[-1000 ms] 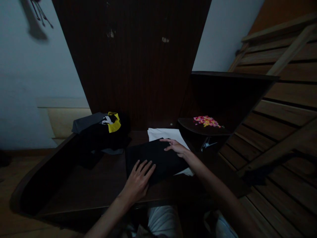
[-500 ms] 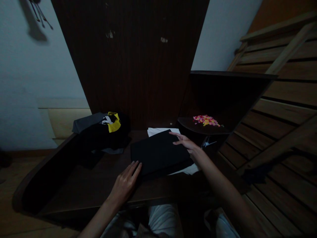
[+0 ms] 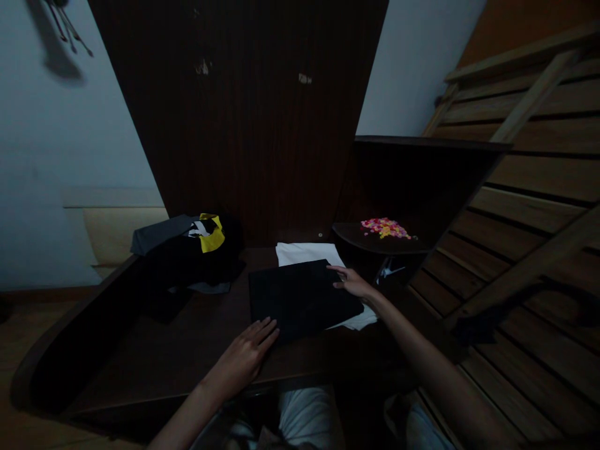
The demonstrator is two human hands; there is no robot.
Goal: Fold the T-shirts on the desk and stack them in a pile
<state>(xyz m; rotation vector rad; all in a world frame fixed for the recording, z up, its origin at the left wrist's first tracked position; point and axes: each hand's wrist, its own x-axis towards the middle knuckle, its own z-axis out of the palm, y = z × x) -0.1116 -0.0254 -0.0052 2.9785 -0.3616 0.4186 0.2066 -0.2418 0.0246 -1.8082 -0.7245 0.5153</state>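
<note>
A folded black garment [image 3: 302, 297] lies on the dark wooden desk, partly over a folded white cloth [image 3: 307, 254] that shows along its far side and at its right. My left hand [image 3: 253, 344] rests flat with fingers outstretched on the near left corner of the black cloth. At the far right corner, my right hand [image 3: 354, 281] touches the same garment, index finger stretched along the edge and thumb apart from it. How many layers the garment has is hard to see in the dim light.
A heap of dark clothes [image 3: 192, 265] with a yellow and white piece lies at the desk's left. Small colourful petal-like bits [image 3: 385, 227] cover part of a corner shelf [image 3: 347, 236]. A slatted wooden frame [image 3: 515, 212] stands to the right; a raised rim [image 3: 51, 340] bounds the left.
The black garment's far edge has come down toward me and lies flatter, showing more of the white cloth behind. Both hands have shifted slightly nearer, and the view has turned a little.
</note>
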